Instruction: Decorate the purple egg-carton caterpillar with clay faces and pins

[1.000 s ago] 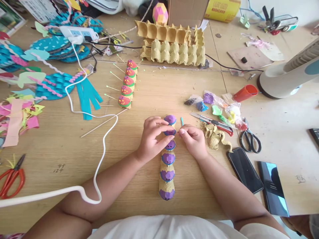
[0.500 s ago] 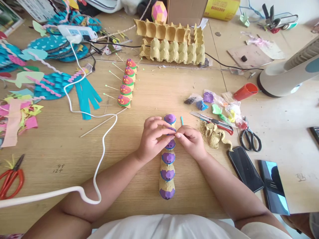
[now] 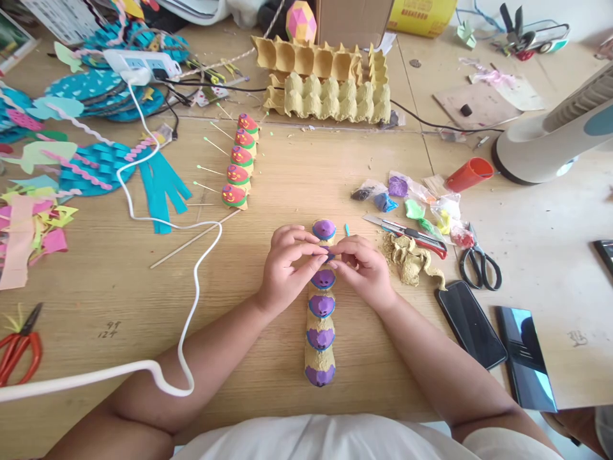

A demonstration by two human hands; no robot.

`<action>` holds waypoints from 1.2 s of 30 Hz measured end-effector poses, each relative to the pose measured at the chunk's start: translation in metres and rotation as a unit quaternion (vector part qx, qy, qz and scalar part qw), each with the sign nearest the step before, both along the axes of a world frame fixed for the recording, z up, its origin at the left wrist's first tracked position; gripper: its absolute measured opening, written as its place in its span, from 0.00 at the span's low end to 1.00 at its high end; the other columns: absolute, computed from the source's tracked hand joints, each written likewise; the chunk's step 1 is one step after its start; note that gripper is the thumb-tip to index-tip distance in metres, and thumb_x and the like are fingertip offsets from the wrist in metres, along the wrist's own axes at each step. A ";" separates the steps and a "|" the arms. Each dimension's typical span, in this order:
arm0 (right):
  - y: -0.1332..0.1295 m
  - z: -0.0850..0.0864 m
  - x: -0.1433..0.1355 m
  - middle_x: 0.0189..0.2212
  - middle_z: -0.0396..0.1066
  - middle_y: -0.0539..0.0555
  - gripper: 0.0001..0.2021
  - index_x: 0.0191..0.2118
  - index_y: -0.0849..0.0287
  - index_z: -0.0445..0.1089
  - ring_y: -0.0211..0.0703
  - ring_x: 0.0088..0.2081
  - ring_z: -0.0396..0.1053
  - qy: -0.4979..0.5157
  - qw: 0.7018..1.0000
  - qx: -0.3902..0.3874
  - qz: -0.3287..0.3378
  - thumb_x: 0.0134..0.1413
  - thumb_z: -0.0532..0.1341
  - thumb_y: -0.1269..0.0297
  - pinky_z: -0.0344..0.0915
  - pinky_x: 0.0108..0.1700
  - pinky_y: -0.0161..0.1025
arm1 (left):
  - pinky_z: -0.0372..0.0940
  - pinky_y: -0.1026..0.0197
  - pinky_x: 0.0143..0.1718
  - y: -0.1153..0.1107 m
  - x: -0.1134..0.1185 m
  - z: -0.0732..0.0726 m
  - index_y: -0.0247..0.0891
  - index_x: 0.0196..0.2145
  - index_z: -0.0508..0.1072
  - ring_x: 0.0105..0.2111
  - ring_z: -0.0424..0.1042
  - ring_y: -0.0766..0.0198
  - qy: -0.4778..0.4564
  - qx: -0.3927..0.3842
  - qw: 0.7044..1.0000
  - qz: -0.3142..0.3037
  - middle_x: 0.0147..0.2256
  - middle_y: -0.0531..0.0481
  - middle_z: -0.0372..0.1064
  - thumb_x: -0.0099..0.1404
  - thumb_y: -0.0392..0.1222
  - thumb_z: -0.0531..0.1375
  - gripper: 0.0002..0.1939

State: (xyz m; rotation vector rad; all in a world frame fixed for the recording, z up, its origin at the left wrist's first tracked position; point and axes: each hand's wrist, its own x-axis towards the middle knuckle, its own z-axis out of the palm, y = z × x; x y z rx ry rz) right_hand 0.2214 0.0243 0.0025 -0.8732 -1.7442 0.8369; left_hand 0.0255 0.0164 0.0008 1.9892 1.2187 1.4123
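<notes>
A strip of egg-carton cups (image 3: pixel 320 354) lies lengthwise in front of me, its cups covered in purple with blue edging and small dark face marks. Over its second cup from the far end, my left hand (image 3: pixel 290 265) has thumb and fingers closed in a pinch. From the other side my right hand (image 3: pixel 366 268) curls its fingers, thumb tip close to the left fingertips. Whatever small thing lies between the fingers is hidden. A short blue piece (image 3: pixel 347 229) lies just beyond my right hand.
To the right are a utility knife (image 3: pixel 407 235), clay packets (image 3: pixel 397 186), torn carton scraps (image 3: pixel 409 259), scissors (image 3: pixel 480 265) and two phones (image 3: pixel 472 324). A red-green cup strip (image 3: pixel 238 174) and egg cartons (image 3: pixel 338 99) stand farther back. A white cable (image 3: pixel 196 287) crosses the left side.
My right thumb and index finger have parted slightly and drawn back from my left fingertips. The left hand keeps its pinch above the same cup. The view has shifted a little.
</notes>
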 end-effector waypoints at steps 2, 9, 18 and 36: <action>0.000 -0.001 -0.001 0.38 0.80 0.55 0.04 0.43 0.54 0.78 0.40 0.33 0.73 -0.006 1.000 0.005 -0.004 0.63 0.69 0.64 0.68 0.30 0.37 | 0.65 0.48 0.63 0.000 0.000 0.000 0.45 0.39 0.80 0.53 0.70 0.58 -0.003 -0.004 1.000 -0.006 0.42 0.51 0.76 0.70 0.38 0.67 0.02; -0.001 -0.001 -0.002 0.35 0.80 0.54 0.02 0.40 0.54 0.77 0.41 0.35 0.75 0.010 1.000 0.011 -0.018 0.63 0.69 0.69 0.70 0.34 0.38 | 0.65 0.46 0.64 -0.001 0.000 0.002 0.46 0.42 0.80 0.53 0.70 0.57 0.008 0.007 1.000 -0.020 0.43 0.50 0.76 0.69 0.40 0.67 0.04; -0.001 0.001 -0.002 0.33 0.79 0.53 0.04 0.39 0.54 0.77 0.41 0.35 0.75 0.019 1.000 0.002 -0.011 0.62 0.69 0.71 0.71 0.37 0.38 | 0.65 0.47 0.63 0.000 0.000 0.002 0.47 0.43 0.79 0.53 0.71 0.59 0.009 0.023 0.999 -0.025 0.43 0.51 0.76 0.68 0.37 0.68 0.07; -0.002 0.001 -0.003 0.34 0.79 0.54 0.03 0.39 0.55 0.78 0.41 0.36 0.76 0.017 1.000 -0.012 0.010 0.66 0.66 0.64 0.73 0.39 0.40 | 0.66 0.46 0.62 -0.002 -0.002 0.002 0.47 0.39 0.81 0.53 0.70 0.56 0.032 0.020 0.999 -0.002 0.41 0.50 0.77 0.71 0.44 0.66 0.03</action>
